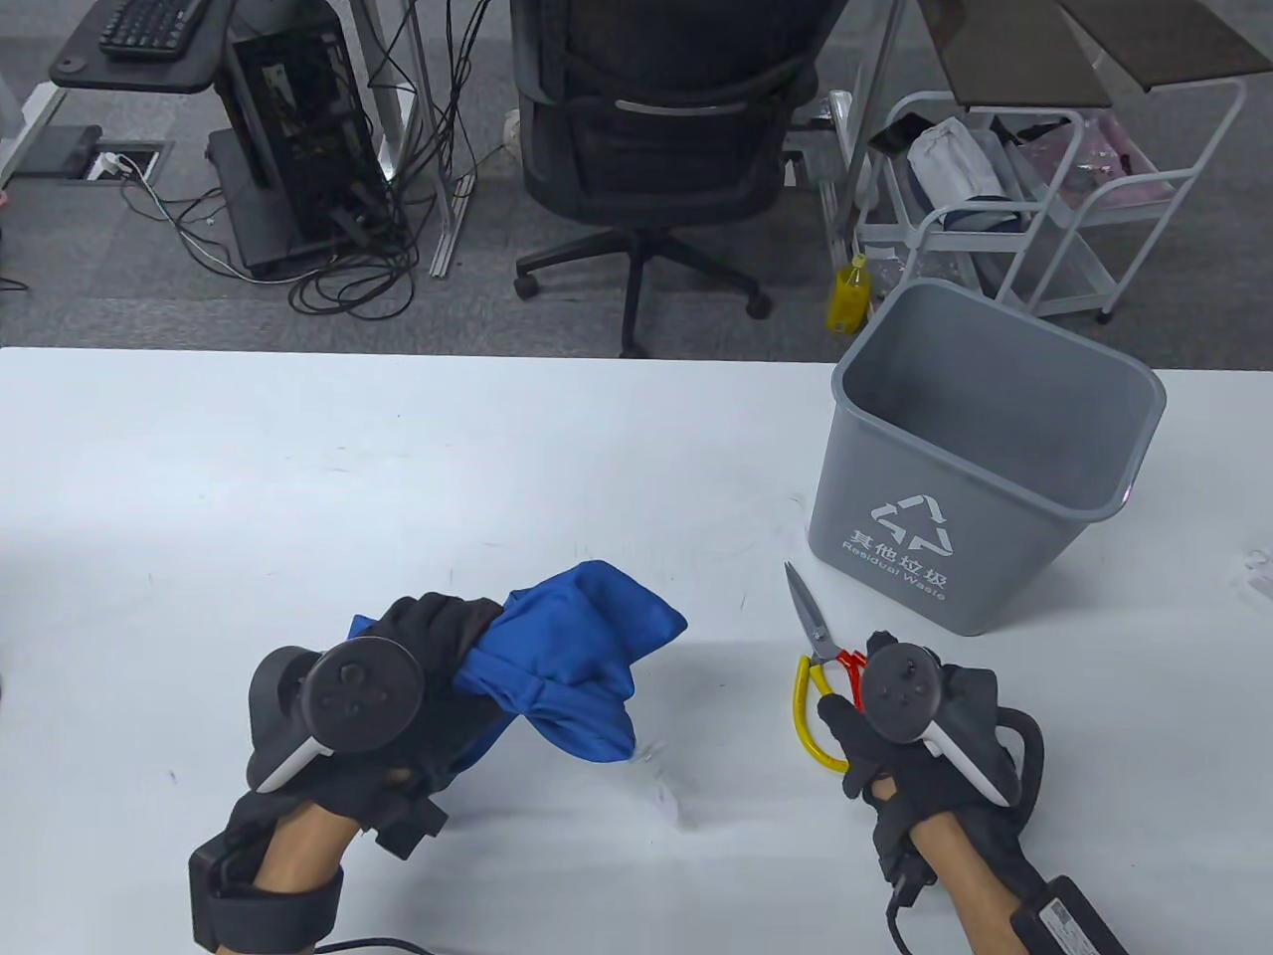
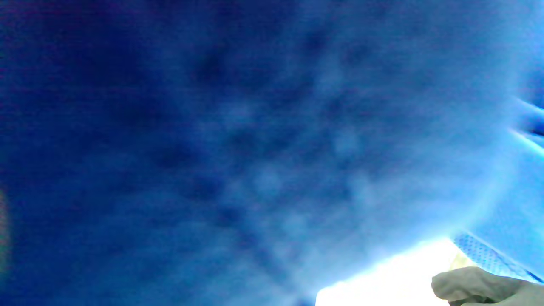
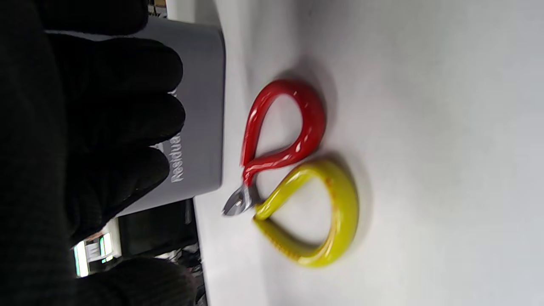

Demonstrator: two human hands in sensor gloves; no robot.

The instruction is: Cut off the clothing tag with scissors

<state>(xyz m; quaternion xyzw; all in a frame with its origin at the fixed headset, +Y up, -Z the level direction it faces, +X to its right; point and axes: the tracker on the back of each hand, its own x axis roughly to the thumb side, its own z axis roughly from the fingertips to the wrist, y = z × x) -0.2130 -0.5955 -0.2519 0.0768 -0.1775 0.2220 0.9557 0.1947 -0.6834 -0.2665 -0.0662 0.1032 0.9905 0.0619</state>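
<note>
On the left of the white table (image 1: 298, 477), the left hand (image 1: 398, 676) grips a bunched blue garment (image 1: 582, 657), its fingers closed around the soft, folded cloth and lifting it a little above the surface. In the left wrist view the garment (image 2: 255, 148) fills almost the whole picture as a blurred blue field, with a fine mesh weave visible at the lower right; no tag can be seen in any view. To the right lie the scissors (image 1: 820, 657) flat on the table, with short metal blades together and two glossy loop handles, one red (image 3: 284, 127) and one yellow (image 3: 318, 216). The right hand (image 1: 910, 736) hovers above the handles with fingers (image 3: 123, 110) spread and apart from them. Just behind the scissors stands a grey plastic waste bin (image 1: 980, 458), smooth, with rounded corners and white print.
</note>
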